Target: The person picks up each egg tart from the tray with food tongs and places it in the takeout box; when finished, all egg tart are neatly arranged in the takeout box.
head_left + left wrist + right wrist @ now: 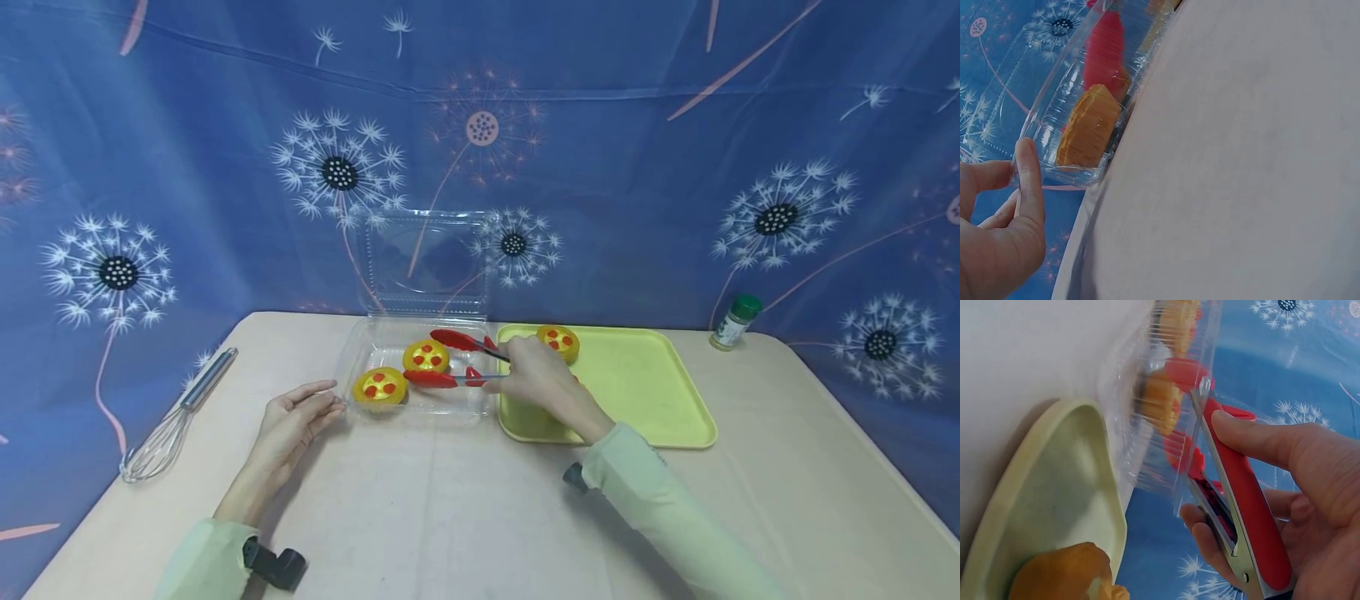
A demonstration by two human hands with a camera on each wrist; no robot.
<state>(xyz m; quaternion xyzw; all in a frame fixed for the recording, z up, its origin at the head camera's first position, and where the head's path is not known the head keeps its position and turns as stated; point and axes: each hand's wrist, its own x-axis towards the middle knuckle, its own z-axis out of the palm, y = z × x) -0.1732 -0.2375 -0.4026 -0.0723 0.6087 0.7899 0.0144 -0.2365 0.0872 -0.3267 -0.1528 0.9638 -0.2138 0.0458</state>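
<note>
My right hand (543, 379) grips red-tipped tongs (1250, 519) by their handles. The tongs' two red tips stand apart on either side of a yellow tart with red spots (426, 357) in a clear plastic container (457, 407). Left of it in the same container sits a second such tart (379, 387). My left hand (292, 425) pinches the container's left rim between thumb and finger, as the left wrist view shows. Behind, the container's clear lid (427, 262) stands raised.
Right of the container lies a yellow tray (645, 392) with a tart (558, 342) at its back left; another tart there is mostly hidden by my right hand. A whisk (176, 421) lies far left. A green-capped jar (737, 322) stands at the back right.
</note>
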